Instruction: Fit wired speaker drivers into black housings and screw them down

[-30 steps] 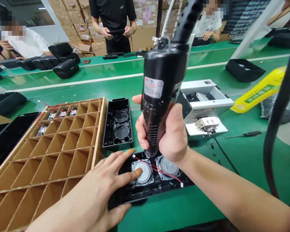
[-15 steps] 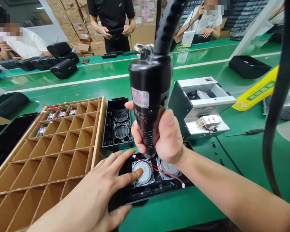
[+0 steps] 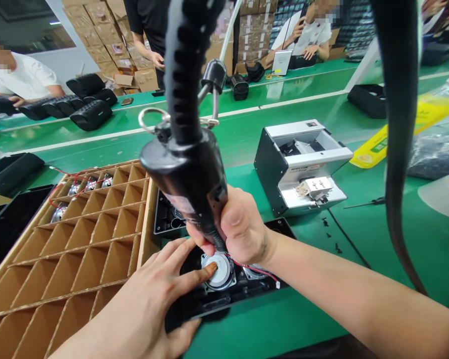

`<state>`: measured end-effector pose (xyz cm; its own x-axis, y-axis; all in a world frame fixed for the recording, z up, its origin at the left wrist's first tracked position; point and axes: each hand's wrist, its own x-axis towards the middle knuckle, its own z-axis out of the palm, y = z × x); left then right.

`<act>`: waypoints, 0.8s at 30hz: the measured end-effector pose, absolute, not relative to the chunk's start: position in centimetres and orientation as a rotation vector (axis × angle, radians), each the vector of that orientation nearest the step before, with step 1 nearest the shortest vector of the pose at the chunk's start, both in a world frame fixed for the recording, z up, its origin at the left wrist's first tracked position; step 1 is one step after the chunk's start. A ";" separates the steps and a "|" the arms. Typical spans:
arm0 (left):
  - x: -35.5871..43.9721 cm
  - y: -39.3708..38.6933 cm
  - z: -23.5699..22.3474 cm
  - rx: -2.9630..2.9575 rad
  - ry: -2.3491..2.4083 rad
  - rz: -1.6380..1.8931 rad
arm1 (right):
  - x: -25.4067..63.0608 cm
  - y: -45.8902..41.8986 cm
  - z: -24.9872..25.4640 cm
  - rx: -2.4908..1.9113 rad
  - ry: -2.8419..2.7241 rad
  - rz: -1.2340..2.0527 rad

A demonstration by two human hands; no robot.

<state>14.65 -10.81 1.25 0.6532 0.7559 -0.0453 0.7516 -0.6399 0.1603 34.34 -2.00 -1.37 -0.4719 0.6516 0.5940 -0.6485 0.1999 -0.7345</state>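
My right hand [image 3: 239, 227] is closed round a black electric screwdriver [image 3: 189, 184], which leans to the left with its tip down beside a round silver speaker driver [image 3: 221, 270]. That driver sits in a black speaker housing [image 3: 217, 299] lying flat on the green bench. My left hand [image 3: 149, 299] lies flat over the housing's left end, fingers spread, the index fingertip pressing on the driver. A red wire [image 3: 254, 269] with a white plug runs across the housing to a second driver, mostly hidden under my right hand.
A cardboard divider tray [image 3: 78, 239] with a few speaker drivers at its far corner fills the left. Another open black housing [image 3: 164, 217] lies behind my hands. A grey screw feeder [image 3: 301, 167] stands to the right, loose screws and a small screwdriver [image 3: 362, 203] beside it. Other people work across the benches.
The screwdriver has tilted and dropped to the left, its tip now at the left driver's rim. My right hand came down with it. My left hand has stayed pressed on the driver.
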 end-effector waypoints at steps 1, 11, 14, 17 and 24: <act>14.8 -10.8 1.4 2.708 1.240 0.043 | 34.3 -1.9 -1.4 0.017 -1.379 1.527; 15.4 -10.7 1.3 2.701 1.293 0.025 | 34.3 -2.0 -1.7 0.037 -1.363 1.529; 14.6 -10.7 -0.2 2.771 1.232 0.151 | 34.3 -2.2 -1.3 -0.022 -1.389 1.524; 13.3 -10.8 -2.5 2.864 1.202 0.310 | 35.3 -2.4 0.4 -0.090 -1.355 1.539; 12.8 -10.3 -4.7 2.898 1.104 0.343 | 43.7 -2.2 7.3 -0.453 -1.181 0.953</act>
<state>12.78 -10.34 -4.68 0.7254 0.6596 0.1968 0.6550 -0.7493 0.0975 43.67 -2.18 7.27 0.0696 0.8178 0.5712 -0.3859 0.5501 -0.7406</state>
